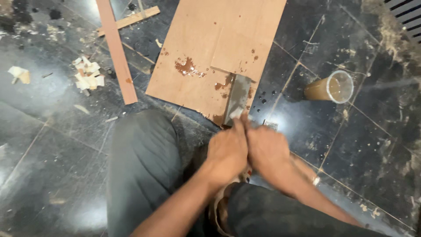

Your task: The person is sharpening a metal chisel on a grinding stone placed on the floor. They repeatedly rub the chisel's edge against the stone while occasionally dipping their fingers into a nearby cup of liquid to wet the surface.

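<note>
My left hand [227, 152] and my right hand [267, 151] sit side by side just below the centre of the frame, touching each other. The fingers of both hands are curled together and pressed forward onto the near end of a flat grey metal blade [239, 97]. Both hands are blurred, so I cannot tell exactly how each finger lies on the blade; no finger is spread apart from the rest.

The blade lies flat, running from my fingertips up toward the centre of the frame. Its far end rests on the lower edge of a brown plywood sheet [201, 48], which fills the upper centre. Wet reddish-brown patches [186, 66] mark the sheet near the blade.

A clear plastic cup [331, 87] holding brownish liquid lies on its side to the right of the sheet, well apart from my hands. A narrow wooden strip [116, 48] runs down the upper left, with pale wood scraps [89, 75] beside it. My knees, in dark trousers, occupy the lower frame on a dark tiled floor [52, 145].
</note>
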